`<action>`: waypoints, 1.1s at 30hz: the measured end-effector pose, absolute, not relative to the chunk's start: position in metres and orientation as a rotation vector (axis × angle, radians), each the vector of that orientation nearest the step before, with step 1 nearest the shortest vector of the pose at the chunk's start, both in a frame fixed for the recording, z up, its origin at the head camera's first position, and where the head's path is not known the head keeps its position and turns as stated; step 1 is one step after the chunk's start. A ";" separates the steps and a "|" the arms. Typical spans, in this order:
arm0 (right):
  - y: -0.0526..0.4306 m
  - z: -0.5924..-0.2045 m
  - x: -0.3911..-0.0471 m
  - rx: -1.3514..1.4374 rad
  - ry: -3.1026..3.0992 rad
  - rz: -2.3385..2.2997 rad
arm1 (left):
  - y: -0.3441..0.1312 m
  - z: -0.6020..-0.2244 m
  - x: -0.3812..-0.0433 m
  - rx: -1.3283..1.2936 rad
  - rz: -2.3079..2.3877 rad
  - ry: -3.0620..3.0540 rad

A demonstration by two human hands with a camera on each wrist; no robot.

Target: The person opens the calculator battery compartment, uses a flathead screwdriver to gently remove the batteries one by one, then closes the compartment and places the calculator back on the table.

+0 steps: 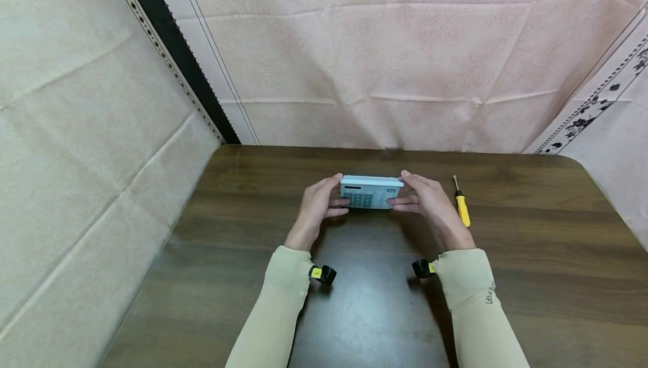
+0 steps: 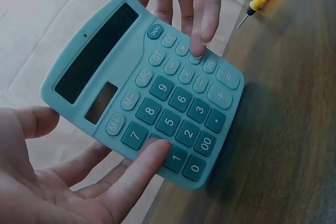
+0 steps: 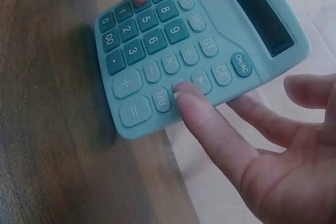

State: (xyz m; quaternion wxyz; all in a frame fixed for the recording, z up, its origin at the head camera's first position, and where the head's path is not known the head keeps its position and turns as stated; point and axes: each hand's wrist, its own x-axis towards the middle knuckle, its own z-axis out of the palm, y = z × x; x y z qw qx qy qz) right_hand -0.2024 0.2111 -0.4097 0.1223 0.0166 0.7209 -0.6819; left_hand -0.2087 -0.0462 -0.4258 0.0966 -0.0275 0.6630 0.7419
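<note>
A light blue calculator (image 1: 372, 192) with darker number keys stands tilted up over the table, its keys facing me and its lower edge near the tabletop. My left hand (image 1: 316, 205) holds one side. In the left wrist view, one finger of that hand lies across the keys near the 4, the thumb is at the top corner, and other fingers pass behind. My right hand (image 1: 430, 202) holds the opposite side. One of its fingertips (image 3: 191, 103) rests on a key beside MU, with another finger behind the calculator.
A screwdriver (image 1: 462, 207) with a yellow handle lies on the wooden table (image 1: 531, 233), just right of my right hand. Pale patterned cloth (image 1: 405, 64) hangs behind the table's far edge. Each wrist carries a small black camera (image 1: 327, 274).
</note>
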 end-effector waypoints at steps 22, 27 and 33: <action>0.209 -0.424 -0.209 0.076 2.239 -1.686 | -0.042 -0.442 -0.211 -0.082 1.957 2.172; 0.209 -0.429 -0.211 0.065 2.212 -1.651 | -0.042 -0.447 -0.213 -0.084 1.921 2.207; 0.207 -0.431 -0.214 0.078 2.211 -1.603 | -0.042 -0.450 -0.214 -0.095 1.884 2.242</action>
